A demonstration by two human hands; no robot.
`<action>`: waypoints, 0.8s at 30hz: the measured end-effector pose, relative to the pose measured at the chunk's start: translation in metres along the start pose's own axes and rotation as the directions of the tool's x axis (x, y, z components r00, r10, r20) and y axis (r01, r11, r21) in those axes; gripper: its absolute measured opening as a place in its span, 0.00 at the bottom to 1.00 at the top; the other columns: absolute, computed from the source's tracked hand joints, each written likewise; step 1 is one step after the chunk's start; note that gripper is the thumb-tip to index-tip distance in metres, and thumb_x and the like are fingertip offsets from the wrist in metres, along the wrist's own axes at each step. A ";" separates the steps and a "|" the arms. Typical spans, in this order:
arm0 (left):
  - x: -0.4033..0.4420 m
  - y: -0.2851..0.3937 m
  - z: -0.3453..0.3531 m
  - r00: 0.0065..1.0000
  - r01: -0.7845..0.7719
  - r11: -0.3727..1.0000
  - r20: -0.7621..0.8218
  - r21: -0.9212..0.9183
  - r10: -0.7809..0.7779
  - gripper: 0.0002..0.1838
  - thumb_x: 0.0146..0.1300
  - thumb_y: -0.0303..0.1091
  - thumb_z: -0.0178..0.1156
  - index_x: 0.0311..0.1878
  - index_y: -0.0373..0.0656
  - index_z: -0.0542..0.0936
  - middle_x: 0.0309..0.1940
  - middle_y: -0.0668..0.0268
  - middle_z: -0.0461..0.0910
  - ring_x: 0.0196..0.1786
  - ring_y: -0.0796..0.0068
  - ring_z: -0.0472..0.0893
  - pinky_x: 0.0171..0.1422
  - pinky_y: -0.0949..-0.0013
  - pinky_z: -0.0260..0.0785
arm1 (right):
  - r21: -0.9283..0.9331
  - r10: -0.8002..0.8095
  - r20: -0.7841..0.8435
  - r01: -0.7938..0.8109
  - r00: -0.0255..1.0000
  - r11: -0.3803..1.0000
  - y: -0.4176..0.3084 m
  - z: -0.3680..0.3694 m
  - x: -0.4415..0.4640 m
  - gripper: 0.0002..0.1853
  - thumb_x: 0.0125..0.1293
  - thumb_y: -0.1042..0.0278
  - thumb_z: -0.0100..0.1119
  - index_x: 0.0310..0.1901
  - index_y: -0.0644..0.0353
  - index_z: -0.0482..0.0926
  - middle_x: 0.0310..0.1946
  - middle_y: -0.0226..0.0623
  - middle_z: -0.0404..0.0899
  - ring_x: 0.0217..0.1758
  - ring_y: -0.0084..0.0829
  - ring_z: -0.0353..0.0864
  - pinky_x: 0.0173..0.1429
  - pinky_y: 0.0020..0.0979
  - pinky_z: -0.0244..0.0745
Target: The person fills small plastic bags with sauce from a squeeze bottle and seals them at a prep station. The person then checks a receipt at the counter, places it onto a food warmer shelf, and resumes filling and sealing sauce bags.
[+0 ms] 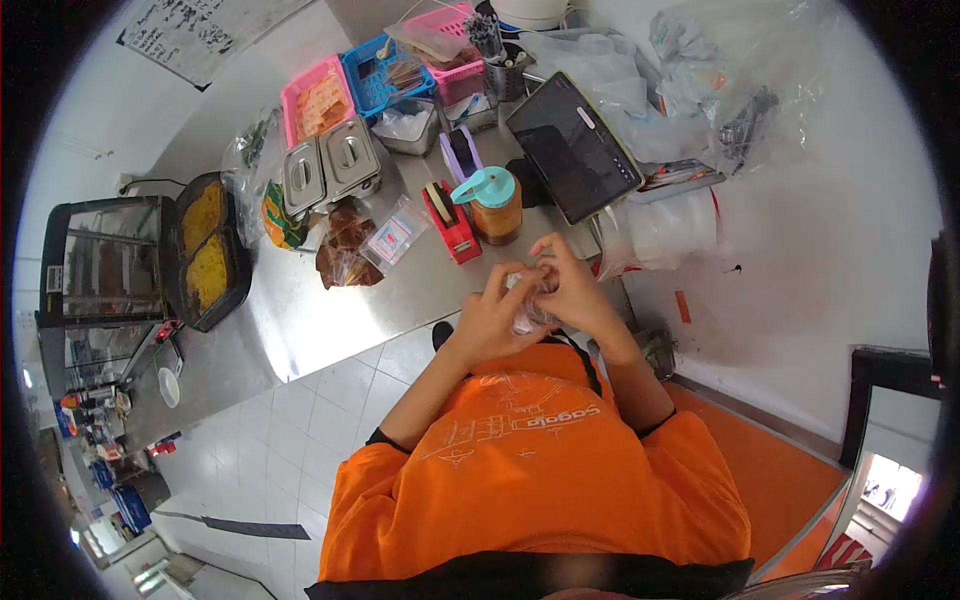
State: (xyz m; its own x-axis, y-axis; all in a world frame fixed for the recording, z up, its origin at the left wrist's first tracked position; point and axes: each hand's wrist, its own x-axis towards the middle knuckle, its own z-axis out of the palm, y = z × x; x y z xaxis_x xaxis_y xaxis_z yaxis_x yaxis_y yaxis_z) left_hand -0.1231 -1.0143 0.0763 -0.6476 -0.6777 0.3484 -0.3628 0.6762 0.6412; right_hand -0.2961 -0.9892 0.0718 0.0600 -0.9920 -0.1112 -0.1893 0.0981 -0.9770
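Note:
In front of my chest, both hands come together around a small clear plastic bag (pixel 528 318); what is in it is too small to tell. My left hand (pixel 492 322) is closed on the bag's left side, its fingers bent. On the other side my right hand (pixel 575 292) pinches the upper part of the bag, fingertips pressed together. Just beyond the hands stands a jar with a turquoise lid (pixel 495 205) and brown contents. Left of it is a red tape dispenser (pixel 453 225).
A tablet (pixel 575 145) leans behind the jar. A purple tape dispenser (pixel 461 152), lidded steel containers (pixel 345 160) and a printed plastic packet (pixel 396 235) lie leftward on the steel counter (pixel 330 325). Pink (pixel 318 100) and blue baskets (pixel 385 75) line the back. A wall (pixel 770 290) bounds the right.

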 end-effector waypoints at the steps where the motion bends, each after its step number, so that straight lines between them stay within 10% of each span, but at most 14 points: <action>1: -0.003 -0.011 0.006 1.000 -0.016 1.000 -0.019 0.008 0.016 0.29 0.49 0.40 0.72 0.54 0.46 0.73 0.48 0.62 0.71 0.40 0.61 0.80 0.37 0.62 0.77 | 0.006 -0.033 0.050 0.032 0.998 0.999 0.003 0.003 0.004 0.33 0.50 0.85 0.65 0.56 0.59 0.59 0.38 0.35 0.77 0.35 0.21 0.78 0.37 0.22 0.72; 4: -0.020 -0.039 0.008 0.981 0.139 0.984 -0.119 -0.111 -0.152 0.28 0.51 0.40 0.71 0.55 0.44 0.73 0.47 0.62 0.73 0.43 0.63 0.80 0.39 0.65 0.75 | 0.129 -0.141 0.125 0.125 0.982 0.984 0.014 -0.009 0.022 0.42 0.50 0.72 0.74 0.62 0.58 0.56 0.54 0.42 0.73 0.49 0.27 0.77 0.44 0.27 0.74; 8: -0.032 -0.052 -0.016 0.871 0.374 0.864 -0.192 -0.337 -0.451 0.27 0.55 0.37 0.68 0.57 0.44 0.72 0.45 0.65 0.75 0.47 0.72 0.78 0.43 0.72 0.71 | -0.321 -0.440 -0.375 0.332 0.816 0.887 0.091 0.011 0.088 0.62 0.38 0.54 0.83 0.70 0.59 0.48 0.69 0.44 0.55 0.68 0.37 0.64 0.62 0.41 0.69; 12: -0.037 -0.045 -0.027 0.820 0.399 0.682 -0.094 -0.613 -0.564 0.26 0.59 0.35 0.66 0.60 0.43 0.71 0.47 0.68 0.75 0.47 0.78 0.74 0.44 0.75 0.68 | -0.126 -0.474 -0.208 0.457 0.856 0.880 0.122 0.024 0.145 0.65 0.37 0.55 0.84 0.71 0.60 0.45 0.66 0.46 0.60 0.68 0.41 0.65 0.71 0.38 0.60; 14: -0.044 -0.047 -0.027 0.837 0.381 0.733 -0.127 -0.564 -0.533 0.27 0.60 0.35 0.65 0.62 0.44 0.71 0.47 0.68 0.74 0.47 0.80 0.73 0.45 0.76 0.67 | -0.324 -0.488 -0.216 0.410 0.846 0.853 0.116 0.030 0.143 0.64 0.36 0.55 0.84 0.71 0.62 0.47 0.65 0.46 0.62 0.67 0.41 0.66 0.71 0.38 0.59; 17: -0.053 -0.041 -0.031 0.675 0.490 0.397 0.050 -0.776 -0.736 0.27 0.60 0.37 0.65 0.62 0.44 0.71 0.48 0.68 0.74 0.49 0.81 0.72 0.50 0.75 0.66 | -0.516 -0.613 -0.205 0.448 0.763 0.730 0.122 0.039 0.124 0.61 0.34 0.51 0.84 0.68 0.63 0.55 0.64 0.47 0.61 0.67 0.43 0.62 0.71 0.42 0.57; 24: -0.062 -0.059 -0.015 0.731 0.465 0.506 -0.008 -0.726 -0.683 0.30 0.59 0.38 0.67 0.64 0.45 0.71 0.48 0.68 0.74 0.50 0.78 0.73 0.56 0.74 0.65 | -0.282 -0.518 -0.147 0.467 0.843 0.838 0.130 0.020 0.128 0.53 0.36 0.49 0.82 0.64 0.60 0.63 0.60 0.47 0.66 0.66 0.46 0.63 0.70 0.46 0.57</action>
State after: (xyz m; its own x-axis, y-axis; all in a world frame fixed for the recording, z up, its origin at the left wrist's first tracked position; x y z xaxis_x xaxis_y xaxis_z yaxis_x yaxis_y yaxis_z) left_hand -0.0511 -1.0164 0.0273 -0.2201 -0.9591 -0.1779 0.0017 -0.1828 0.9832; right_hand -0.2931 -1.1020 -0.0729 0.0049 -0.8983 0.4394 -0.4073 -0.4031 -0.8195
